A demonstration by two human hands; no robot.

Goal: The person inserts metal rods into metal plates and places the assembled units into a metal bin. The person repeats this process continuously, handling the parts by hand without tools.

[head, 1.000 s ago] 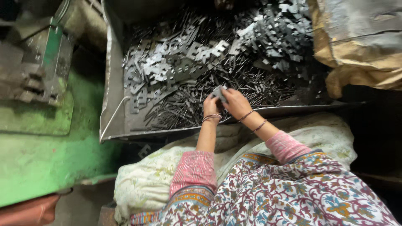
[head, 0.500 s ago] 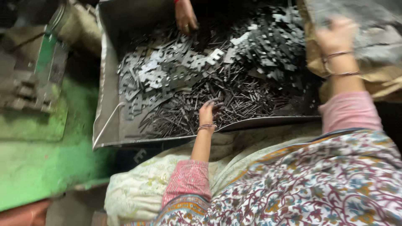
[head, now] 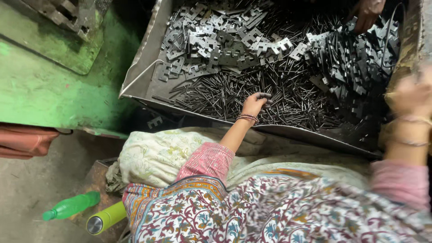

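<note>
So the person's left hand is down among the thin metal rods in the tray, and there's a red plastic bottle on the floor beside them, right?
Not quite: the plastic bottle on the floor is green, not red, as the head view shows. The rest holds: the left hand is down among the thin metal rods in the tray.

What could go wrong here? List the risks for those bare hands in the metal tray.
The left hand digs bare into loose thin metal rods, which could prick or scrape it. The stamped plates look sharp-edged. Another person's hand works in the same tray, so hands might collide. The right hand is blurred mid-motion.
</note>
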